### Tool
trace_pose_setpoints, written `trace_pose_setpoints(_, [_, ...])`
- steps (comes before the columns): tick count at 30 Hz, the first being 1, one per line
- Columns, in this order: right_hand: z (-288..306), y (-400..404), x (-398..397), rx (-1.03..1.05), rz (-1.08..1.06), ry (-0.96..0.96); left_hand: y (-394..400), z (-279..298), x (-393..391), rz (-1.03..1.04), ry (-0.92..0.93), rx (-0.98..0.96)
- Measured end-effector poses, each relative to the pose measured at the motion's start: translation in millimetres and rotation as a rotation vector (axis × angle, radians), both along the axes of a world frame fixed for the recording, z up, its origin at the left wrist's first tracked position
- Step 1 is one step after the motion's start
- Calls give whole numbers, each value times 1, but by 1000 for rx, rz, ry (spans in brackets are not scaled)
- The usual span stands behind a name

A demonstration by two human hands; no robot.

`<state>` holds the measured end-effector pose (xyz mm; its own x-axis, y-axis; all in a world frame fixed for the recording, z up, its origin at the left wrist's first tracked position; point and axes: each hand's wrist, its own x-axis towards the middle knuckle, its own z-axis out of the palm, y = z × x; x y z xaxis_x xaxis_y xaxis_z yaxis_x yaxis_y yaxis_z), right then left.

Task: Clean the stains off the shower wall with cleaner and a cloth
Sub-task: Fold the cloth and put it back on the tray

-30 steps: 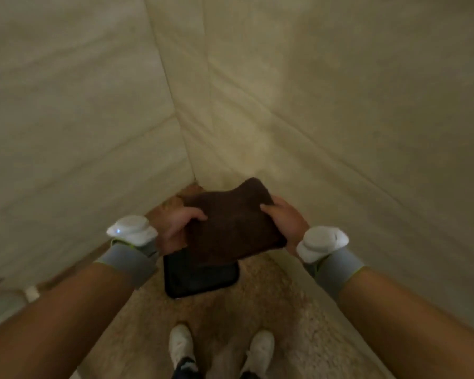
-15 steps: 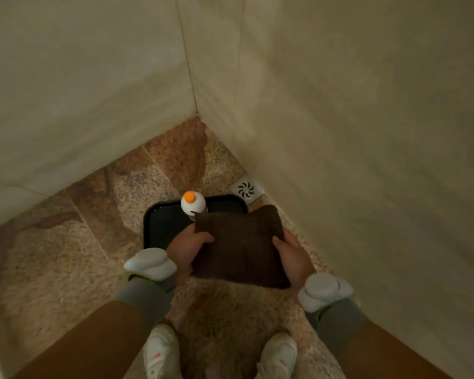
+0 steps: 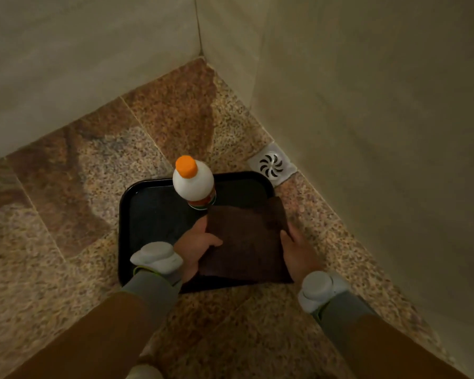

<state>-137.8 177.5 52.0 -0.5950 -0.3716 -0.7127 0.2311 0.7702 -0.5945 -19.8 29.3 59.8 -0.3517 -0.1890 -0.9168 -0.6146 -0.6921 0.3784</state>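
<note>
A folded dark brown cloth (image 3: 245, 242) lies flat over the right half of a black tray (image 3: 151, 212) on the shower floor. My left hand (image 3: 196, 247) grips the cloth's left edge and my right hand (image 3: 298, 250) grips its right edge. A white cleaner bottle (image 3: 193, 181) with an orange cap stands upright at the tray's far side, just beyond the cloth. Beige shower walls (image 3: 367, 105) meet in the corner above.
A white round-grille floor drain (image 3: 272, 165) sits by the right wall, just beyond the tray. The speckled stone floor (image 3: 66, 214) spreads out to the left. A white shoe tip (image 3: 144, 373) shows at the bottom edge.
The view tilted from the wall down to the floor. Both hands lowered the cloth from chest height down onto the tray, and the bottle and drain came into view.
</note>
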Motion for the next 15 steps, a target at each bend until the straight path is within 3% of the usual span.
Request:
trace_pose_setpoints(11, [-56, -4, 12, 47, 175, 192, 29, -73, 11, -156, -103, -544])
trace_pose_setpoints(15, [-59, -2, 10, 144, 228, 257, 34, -72, 12, -528, -204, -935])
